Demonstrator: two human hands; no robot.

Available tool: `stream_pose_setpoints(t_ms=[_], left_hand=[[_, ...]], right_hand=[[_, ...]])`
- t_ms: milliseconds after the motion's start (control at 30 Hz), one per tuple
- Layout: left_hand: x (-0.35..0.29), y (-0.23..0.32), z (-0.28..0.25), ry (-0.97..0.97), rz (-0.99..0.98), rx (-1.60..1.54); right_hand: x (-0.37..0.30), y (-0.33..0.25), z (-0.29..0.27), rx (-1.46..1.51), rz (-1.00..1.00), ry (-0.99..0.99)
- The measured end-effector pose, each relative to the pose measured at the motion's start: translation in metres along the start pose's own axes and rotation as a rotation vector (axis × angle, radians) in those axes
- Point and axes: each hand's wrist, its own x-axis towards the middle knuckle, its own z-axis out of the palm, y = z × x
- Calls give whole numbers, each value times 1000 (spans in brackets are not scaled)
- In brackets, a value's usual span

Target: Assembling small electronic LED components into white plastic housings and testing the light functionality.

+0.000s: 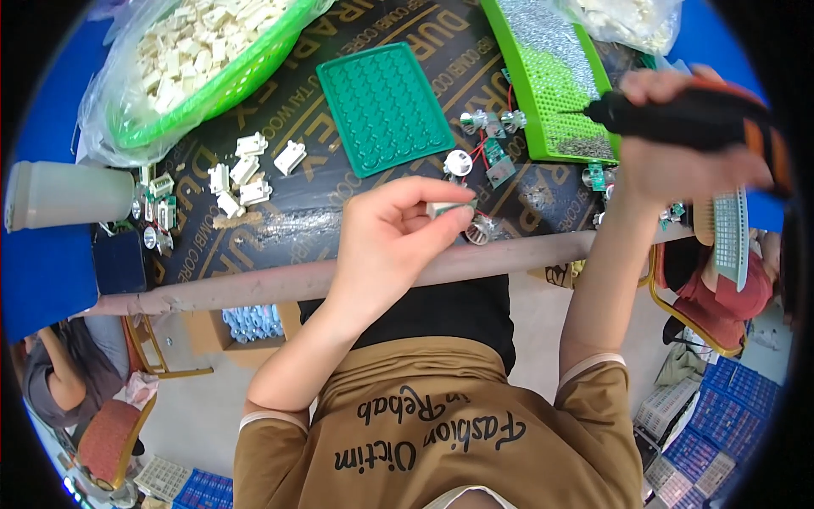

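Observation:
My left hand [386,233] is closed in a pinch near the table's front edge. Between thumb and fingers sits a small white plastic housing [439,209], mostly hidden by them. A silver reflector [482,229] lies right beside those fingertips. At the right, my right hand [666,157] is wrapped round a black and orange electric screwdriver [678,114]. Its thin bit points left, over the green screw tray [540,140]; whether it touches a screw I cannot tell. Small silver screws [555,51] fill the tray's far part, and more lie at its near end.
A dark green moulded tray [381,110] lies mid-table. Far left stands a bright green basket [246,89] of white housings; several loose housings [252,170] lie nearer. Small circuit boards [500,161] with red wires and reflectors lie left of the screw tray. Other people sit at both sides.

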Motion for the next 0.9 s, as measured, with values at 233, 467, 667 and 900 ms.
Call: stream_pose_setpoints(t_ms=[233, 467, 667, 900], left_hand=[[0, -2, -1, -2, 65, -25], [1, 0, -4, -17, 82, -134], [1, -3, -5, -68, 191, -215], [-1, -9, -6, -35, 301, -225]], right_hand=[[19, 39, 11, -382, 29, 416], [7, 29, 9, -376, 128, 436], [-30, 7, 42, -894, -189, 684], [-81, 7, 113, -646, 337, 27]])
